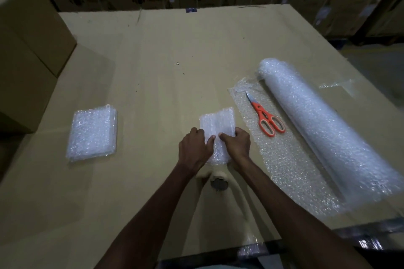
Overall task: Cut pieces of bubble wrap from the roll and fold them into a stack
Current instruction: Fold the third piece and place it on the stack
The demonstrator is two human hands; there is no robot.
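Fingers of both hands (pixel 215 146) pinch a narrow, folded, glinting bubble wrap piece (pixel 218 124).

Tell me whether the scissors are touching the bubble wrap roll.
Apart. The head view shows the orange scissors lying on the unrolled sheet, with a strip of that sheet visible between their handles and the roll.

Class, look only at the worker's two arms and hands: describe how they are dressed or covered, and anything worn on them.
Both forearms are bare right down to the bottom edge of the picture; no sleeve shows. The left hand and the right hand wear no gloves. No watch, ring, bracelet or other marking shows on either wrist or hand, though the light is dim.
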